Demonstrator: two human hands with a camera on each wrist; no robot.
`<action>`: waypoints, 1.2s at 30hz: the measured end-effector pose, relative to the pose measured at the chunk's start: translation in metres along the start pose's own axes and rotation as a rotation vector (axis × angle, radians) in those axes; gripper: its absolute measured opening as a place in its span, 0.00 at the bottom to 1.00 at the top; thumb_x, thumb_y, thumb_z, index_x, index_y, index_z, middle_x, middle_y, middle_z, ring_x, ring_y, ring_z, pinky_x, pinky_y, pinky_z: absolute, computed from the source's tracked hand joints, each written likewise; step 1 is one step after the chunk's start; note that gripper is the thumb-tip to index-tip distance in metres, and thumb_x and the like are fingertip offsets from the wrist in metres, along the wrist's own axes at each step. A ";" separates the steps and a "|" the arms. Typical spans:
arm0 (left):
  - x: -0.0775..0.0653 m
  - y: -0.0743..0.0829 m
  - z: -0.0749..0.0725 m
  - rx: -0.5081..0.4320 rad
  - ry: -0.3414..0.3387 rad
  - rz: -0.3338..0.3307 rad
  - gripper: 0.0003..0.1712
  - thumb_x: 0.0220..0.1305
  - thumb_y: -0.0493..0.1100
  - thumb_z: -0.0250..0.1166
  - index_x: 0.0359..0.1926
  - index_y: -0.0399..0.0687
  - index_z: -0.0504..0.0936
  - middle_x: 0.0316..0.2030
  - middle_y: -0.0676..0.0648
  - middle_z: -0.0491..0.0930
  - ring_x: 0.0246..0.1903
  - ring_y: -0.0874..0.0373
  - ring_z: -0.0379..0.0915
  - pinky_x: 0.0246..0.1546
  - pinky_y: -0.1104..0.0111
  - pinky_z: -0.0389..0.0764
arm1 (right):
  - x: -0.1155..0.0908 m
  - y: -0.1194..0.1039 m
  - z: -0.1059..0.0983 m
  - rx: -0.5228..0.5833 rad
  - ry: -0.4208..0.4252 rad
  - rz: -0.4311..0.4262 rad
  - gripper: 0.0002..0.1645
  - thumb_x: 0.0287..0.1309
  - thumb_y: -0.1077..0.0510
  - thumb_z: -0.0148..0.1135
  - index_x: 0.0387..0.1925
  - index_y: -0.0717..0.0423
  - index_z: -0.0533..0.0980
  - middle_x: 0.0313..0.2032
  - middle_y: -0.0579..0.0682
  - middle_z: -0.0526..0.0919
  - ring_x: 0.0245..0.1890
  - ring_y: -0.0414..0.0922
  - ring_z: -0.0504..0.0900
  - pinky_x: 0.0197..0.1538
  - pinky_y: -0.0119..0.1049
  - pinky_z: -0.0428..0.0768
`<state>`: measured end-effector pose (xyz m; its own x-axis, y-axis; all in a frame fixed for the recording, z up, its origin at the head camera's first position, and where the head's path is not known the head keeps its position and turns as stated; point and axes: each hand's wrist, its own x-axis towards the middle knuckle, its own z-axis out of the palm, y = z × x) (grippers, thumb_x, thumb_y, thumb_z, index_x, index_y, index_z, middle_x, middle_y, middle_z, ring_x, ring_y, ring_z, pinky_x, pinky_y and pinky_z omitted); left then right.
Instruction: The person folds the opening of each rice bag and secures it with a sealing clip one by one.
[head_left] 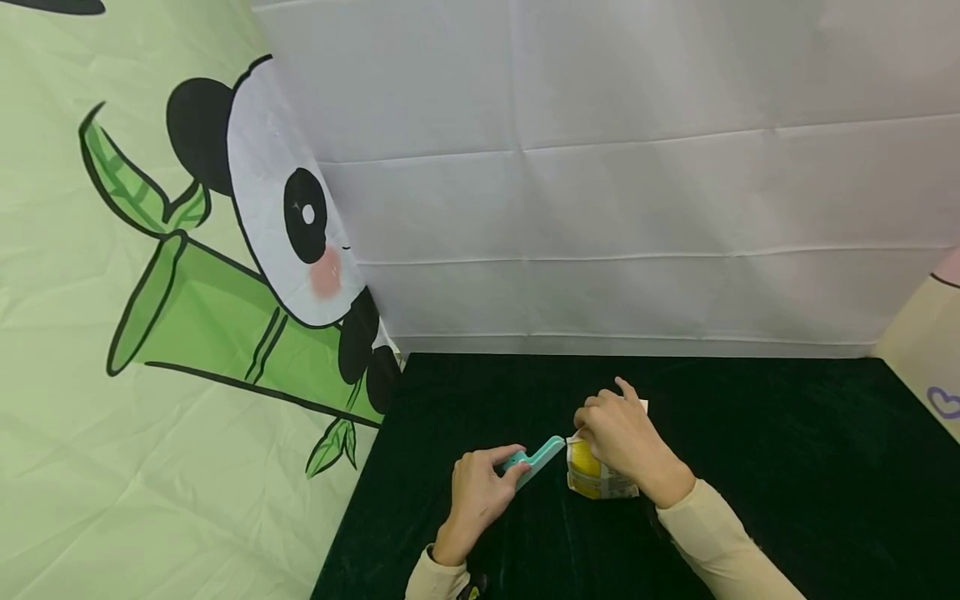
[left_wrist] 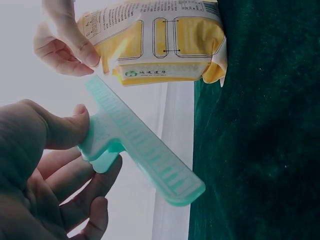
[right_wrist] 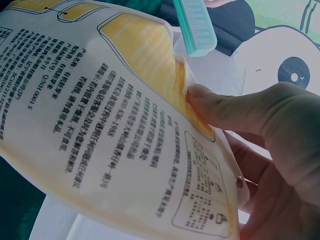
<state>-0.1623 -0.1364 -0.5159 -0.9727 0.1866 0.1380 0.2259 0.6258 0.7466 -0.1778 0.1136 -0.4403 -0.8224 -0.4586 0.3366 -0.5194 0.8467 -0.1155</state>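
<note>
My left hand (head_left: 478,496) pinches a teal bag clip (head_left: 543,458) by its short handle, thumb on one side and fingers on the other. In the left wrist view the long ridged bar of the clip (left_wrist: 145,142) slants toward the bag. A yellow and white printed food bag (head_left: 585,467) stands on the dark table, just right of the clip. My right hand (head_left: 626,433) pinches this bag's upper edge, with the thumb (right_wrist: 215,105) on the near face in the right wrist view. Clip and bag look close together; whether they touch, I cannot tell.
A dark green cloth (head_left: 787,467) covers the table. Behind it hangs a pale creased sheet (head_left: 637,192). A light green curtain with a panda print (head_left: 277,200) hangs at the left, and a cream panel (head_left: 922,358) stands at the right edge.
</note>
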 end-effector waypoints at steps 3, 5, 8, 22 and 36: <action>0.000 0.001 0.002 0.008 0.013 0.004 0.14 0.71 0.52 0.72 0.52 0.53 0.92 0.30 0.56 0.85 0.15 0.67 0.66 0.21 0.72 0.71 | 0.000 -0.001 -0.001 0.001 0.003 0.001 0.03 0.58 0.62 0.79 0.32 0.52 0.89 0.35 0.48 0.91 0.42 0.51 0.86 0.69 0.74 0.70; 0.000 0.002 0.003 0.005 0.019 0.008 0.13 0.71 0.51 0.71 0.51 0.54 0.92 0.29 0.56 0.84 0.14 0.67 0.66 0.21 0.73 0.71 | 0.000 -0.001 -0.001 0.001 0.008 -0.002 0.03 0.58 0.62 0.79 0.32 0.52 0.89 0.35 0.48 0.91 0.41 0.51 0.86 0.69 0.74 0.70; 0.000 0.004 0.004 -0.009 0.023 0.019 0.12 0.71 0.50 0.71 0.51 0.55 0.92 0.27 0.56 0.84 0.14 0.68 0.66 0.19 0.73 0.71 | 0.000 -0.002 -0.001 -0.001 0.013 -0.006 0.03 0.58 0.61 0.79 0.32 0.52 0.89 0.34 0.48 0.91 0.41 0.51 0.86 0.69 0.74 0.70; 0.000 0.008 0.007 -0.020 0.015 0.035 0.12 0.72 0.50 0.70 0.51 0.54 0.92 0.22 0.58 0.79 0.12 0.67 0.65 0.17 0.73 0.71 | -0.001 -0.003 0.000 0.014 0.015 0.002 0.03 0.57 0.61 0.80 0.31 0.52 0.90 0.34 0.48 0.91 0.40 0.50 0.86 0.69 0.75 0.70; 0.003 0.007 0.009 -0.017 0.032 0.039 0.12 0.72 0.50 0.70 0.51 0.54 0.92 0.23 0.58 0.81 0.12 0.67 0.66 0.18 0.73 0.71 | 0.000 0.000 0.002 0.003 0.005 0.008 0.04 0.57 0.61 0.80 0.31 0.51 0.89 0.34 0.47 0.91 0.41 0.50 0.86 0.69 0.75 0.70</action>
<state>-0.1630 -0.1244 -0.5158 -0.9645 0.1861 0.1873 0.2627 0.6055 0.7512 -0.1784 0.1126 -0.4418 -0.8254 -0.4502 0.3407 -0.5134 0.8496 -0.1211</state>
